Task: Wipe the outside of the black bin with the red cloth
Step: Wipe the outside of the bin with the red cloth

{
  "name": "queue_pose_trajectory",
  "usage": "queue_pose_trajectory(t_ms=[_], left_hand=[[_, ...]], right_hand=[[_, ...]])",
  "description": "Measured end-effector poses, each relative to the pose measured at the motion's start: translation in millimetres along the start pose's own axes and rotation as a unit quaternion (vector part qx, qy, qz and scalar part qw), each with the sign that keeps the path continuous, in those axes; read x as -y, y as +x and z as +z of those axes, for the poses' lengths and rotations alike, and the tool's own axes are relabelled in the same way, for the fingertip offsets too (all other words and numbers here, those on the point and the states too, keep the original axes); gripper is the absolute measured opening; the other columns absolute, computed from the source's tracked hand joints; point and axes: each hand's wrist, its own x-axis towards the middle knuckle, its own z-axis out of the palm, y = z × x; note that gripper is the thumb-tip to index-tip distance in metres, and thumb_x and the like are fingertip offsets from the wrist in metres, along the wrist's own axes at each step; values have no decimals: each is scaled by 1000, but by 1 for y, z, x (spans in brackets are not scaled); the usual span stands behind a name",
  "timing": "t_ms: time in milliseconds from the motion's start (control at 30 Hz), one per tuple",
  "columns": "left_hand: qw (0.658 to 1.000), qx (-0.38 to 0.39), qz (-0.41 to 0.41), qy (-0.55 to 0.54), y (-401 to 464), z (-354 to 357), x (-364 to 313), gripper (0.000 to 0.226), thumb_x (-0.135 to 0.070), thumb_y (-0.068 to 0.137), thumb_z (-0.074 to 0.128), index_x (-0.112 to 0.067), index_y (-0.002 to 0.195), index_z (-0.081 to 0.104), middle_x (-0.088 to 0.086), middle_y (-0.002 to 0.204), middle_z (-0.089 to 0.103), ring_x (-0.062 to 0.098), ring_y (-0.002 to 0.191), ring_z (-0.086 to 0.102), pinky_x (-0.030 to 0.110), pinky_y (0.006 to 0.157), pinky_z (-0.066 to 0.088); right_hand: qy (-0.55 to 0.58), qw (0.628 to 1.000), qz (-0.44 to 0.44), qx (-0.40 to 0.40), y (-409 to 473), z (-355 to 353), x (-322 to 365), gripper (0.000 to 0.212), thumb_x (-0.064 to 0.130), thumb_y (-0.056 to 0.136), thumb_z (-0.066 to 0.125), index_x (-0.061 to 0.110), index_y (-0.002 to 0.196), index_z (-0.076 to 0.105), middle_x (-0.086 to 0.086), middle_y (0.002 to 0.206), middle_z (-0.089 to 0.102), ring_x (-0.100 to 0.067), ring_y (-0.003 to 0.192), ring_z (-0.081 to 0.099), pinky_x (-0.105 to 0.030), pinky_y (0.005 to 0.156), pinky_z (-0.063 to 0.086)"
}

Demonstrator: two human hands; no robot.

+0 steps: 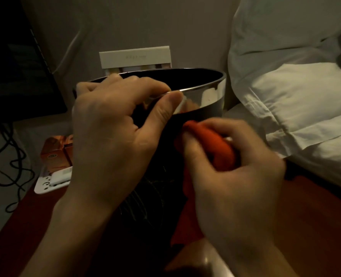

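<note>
The black bin [203, 96], with a shiny silver band around its rim, stands on a dark red surface in the middle of the head view. My left hand [113, 132] grips the near rim, fingers curled inside and thumb pressing the silver band. My right hand [231, 176] holds the bunched red cloth [211, 144] against the bin's outer wall just below the band. A tail of the cloth hangs down along the bin's side. The lower part of the bin is hidden behind my hands and wrists.
A white pillow and bedding [297, 92] lie close on the right. A dark monitor [16, 66] and black cables [4, 162] are on the left. A white card holder [135, 56] stands behind the bin. An orange box [55, 150] sits left of it.
</note>
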Motion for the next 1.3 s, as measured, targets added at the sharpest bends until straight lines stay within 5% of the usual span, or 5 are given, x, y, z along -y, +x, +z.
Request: queue_pose_trajectory(t_ms=[300,433,600,933,1300], left_hand=[[1000,16,0,-11,1,-1,0,11,-41,95,56,-33,97,64,-30,77,46,-2,68,43,35,74,32],[1000,16,-2,-19,-1,-3,1,7,-42,95,55,-37,98,59,-31,74,44,-14,75,44,34,74,31],[1000,17,9,-21,1,-2,1,6,-40,95,56,-36,97,59,-30,75,47,-8,71,46,41,70,39],[1000,7,0,-25,0,0,2,9,-40,95,58,-33,94,63,-29,74,48,-11,72,46,36,72,36],[1000,10,5,-29,1,-2,4,6,-39,95,57,-34,95,61,-27,74,50,-10,73,46,42,70,38]], right_hand=[[-19,1000,-18,-18,15,-9,-1,9,28,84,78,25,91,73,11,86,70,-7,81,68,-21,71,54],[-37,997,-5,70,-13,-2,1,16,32,79,79,27,93,73,15,88,67,-1,85,65,-7,73,46],[-30,999,31,-22,17,-15,-8,7,33,83,78,29,87,74,13,80,71,-5,78,68,-26,69,55],[-4,998,64,-9,-6,-10,-13,10,33,81,81,36,83,71,19,83,71,0,78,69,-9,67,47],[3,998,57,4,-9,0,-4,10,35,80,78,31,87,72,14,83,70,-7,79,69,-21,68,53]])
